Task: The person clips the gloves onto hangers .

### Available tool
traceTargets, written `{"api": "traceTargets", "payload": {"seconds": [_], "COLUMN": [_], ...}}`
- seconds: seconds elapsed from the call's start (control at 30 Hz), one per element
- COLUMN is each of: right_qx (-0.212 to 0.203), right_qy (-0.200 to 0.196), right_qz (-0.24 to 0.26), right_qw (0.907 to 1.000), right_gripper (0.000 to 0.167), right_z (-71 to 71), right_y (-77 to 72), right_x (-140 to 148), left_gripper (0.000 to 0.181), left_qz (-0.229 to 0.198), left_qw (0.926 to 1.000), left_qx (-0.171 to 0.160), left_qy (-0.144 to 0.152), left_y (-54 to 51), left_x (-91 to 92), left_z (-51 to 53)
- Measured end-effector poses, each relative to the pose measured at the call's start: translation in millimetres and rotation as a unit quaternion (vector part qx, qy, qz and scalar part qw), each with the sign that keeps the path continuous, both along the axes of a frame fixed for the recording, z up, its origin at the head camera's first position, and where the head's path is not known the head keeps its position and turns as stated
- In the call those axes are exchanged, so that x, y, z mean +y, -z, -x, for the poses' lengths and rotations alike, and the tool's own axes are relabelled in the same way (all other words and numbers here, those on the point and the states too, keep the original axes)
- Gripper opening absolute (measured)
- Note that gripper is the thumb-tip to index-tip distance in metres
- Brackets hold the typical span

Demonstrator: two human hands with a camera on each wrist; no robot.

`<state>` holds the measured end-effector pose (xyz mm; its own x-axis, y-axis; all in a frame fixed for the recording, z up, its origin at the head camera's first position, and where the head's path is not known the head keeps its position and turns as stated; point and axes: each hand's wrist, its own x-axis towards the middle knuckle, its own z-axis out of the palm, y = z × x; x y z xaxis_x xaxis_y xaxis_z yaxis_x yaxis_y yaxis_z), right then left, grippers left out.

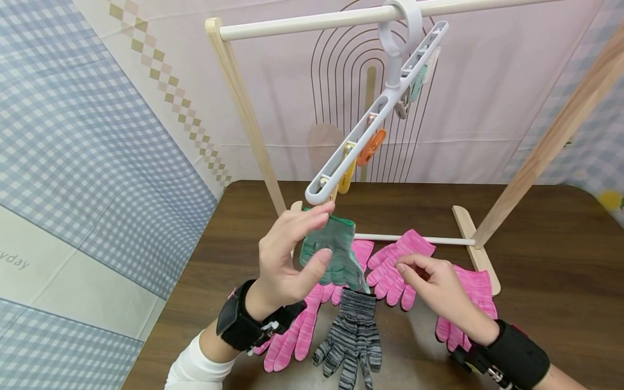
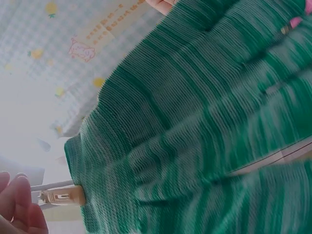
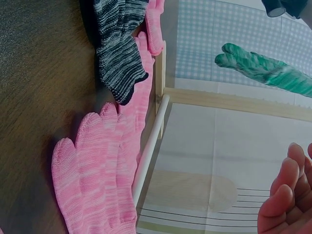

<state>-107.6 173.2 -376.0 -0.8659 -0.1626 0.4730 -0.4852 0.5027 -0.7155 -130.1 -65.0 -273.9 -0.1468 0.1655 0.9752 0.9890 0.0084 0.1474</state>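
Observation:
A green striped knit glove [image 1: 331, 252] hangs cuff-up from the near end of a white clip hanger [image 1: 363, 122]. In the left wrist view a tan clip [image 2: 66, 196] bites the glove's cuff. My left hand [image 1: 287, 265] is raised beside this glove, fingers extended and thumb apart, holding nothing; its fingertips are near the clip. My right hand [image 1: 436, 284] hovers above the pink gloves [image 1: 397, 265] with loosely bent fingers and nothing in them. A grey-black striped glove [image 1: 353, 336] lies on the table, fingers toward me.
The hanger's hook loops over the top bar of a wooden rack [image 1: 312, 24]. Orange [image 1: 372, 147], yellow [image 1: 346, 177] and teal [image 1: 418, 84] clips hang along the hanger. More pink gloves [image 1: 292, 336] lie on the brown table [image 1: 195, 303]. A white lower bar crosses behind them.

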Motion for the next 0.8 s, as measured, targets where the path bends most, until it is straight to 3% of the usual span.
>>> {"api": "traceTargets", "payload": {"seconds": [0.2,0.43,0.8], "right_qx": [-0.008,-0.012,-0.014], "right_qy": [0.007,0.009,0.007], "right_qz": [-0.009,-0.011,-0.010], "right_qw": [0.9999,0.9998,0.9998], "right_gripper": [0.011,0.011,0.012], "right_z": [0.1,0.3,-0.4], "right_y": [1.4,3.3,2.8], "right_x": [0.4,1.0,1.2], "left_gripper": [0.035,0.035,0.042], "left_qz": [0.021,0.011,0.001], "left_qw": [0.9997,0.9995,0.9963], "left_qx": [-0.007,-0.030,-0.065], "left_qy": [-0.007,-0.007,-0.057], "left_y": [0.1,-0.3,2.3], "left_x": [-1.6,-3.4,-7.8], "left_z": [1.0,2.7,10.2]}}
